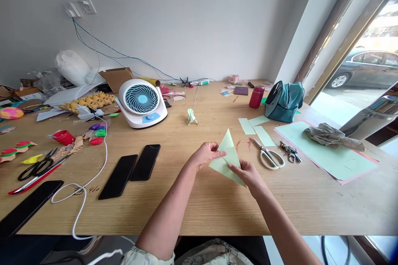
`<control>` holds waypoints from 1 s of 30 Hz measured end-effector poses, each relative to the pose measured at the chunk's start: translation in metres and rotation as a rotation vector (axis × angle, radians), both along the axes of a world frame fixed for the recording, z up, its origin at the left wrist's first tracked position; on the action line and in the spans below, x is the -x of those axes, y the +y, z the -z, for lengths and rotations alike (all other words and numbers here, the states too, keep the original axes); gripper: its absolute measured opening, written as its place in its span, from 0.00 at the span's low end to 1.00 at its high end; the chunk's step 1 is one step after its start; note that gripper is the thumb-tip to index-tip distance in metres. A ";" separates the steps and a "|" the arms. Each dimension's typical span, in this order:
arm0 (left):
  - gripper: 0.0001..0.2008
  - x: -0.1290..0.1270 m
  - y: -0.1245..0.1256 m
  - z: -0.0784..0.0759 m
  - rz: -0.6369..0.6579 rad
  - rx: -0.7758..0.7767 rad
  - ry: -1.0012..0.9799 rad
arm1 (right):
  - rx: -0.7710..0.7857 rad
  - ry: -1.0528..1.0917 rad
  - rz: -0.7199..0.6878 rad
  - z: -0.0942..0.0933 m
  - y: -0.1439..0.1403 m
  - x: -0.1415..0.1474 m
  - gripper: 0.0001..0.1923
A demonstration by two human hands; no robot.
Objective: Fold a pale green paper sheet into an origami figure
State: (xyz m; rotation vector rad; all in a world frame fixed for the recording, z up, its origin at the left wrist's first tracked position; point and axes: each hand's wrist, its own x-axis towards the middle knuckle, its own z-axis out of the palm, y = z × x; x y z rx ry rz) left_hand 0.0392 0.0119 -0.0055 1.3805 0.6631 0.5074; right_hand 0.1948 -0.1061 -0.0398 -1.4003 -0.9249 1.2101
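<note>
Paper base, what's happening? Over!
Left hand, right hand: both gripping paper. Paper: pale green, folded, pointed. Scissors right of it, not blocking.

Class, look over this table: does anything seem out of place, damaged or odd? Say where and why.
Yes: at the right, a crumpled brownish item sprawls over a flat green sheet, its wrinkles clashing with that smoothness. Pinkish marks or scraps also dot the tabletop left of the white scissors.

The paper (228,149) is btw your L hand (205,155) and R hand (248,174), over the table (217,215); to its L lie phones (120,177), w/ the fan (142,100) behind them; to its R you have scissors (265,150), then keys (292,155), bag (284,102) behind
</note>
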 end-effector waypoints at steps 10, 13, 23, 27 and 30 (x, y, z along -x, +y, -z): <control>0.19 -0.013 0.034 0.003 0.032 -0.143 0.133 | 0.016 -0.025 -0.063 -0.008 0.049 -0.014 0.25; 0.20 -0.006 0.044 0.011 -0.013 -0.052 0.092 | 0.017 -0.027 -0.112 -0.004 0.060 -0.011 0.25; 0.23 0.018 0.072 0.009 -0.072 0.043 0.061 | 0.017 -0.018 -0.246 0.014 0.067 -0.015 0.27; 0.22 0.029 0.083 0.005 -0.143 0.017 0.056 | 0.030 -0.015 -0.254 0.017 0.066 -0.018 0.27; 0.22 0.036 0.087 0.003 -0.160 0.022 0.045 | 0.039 -0.017 -0.260 0.021 0.065 -0.020 0.27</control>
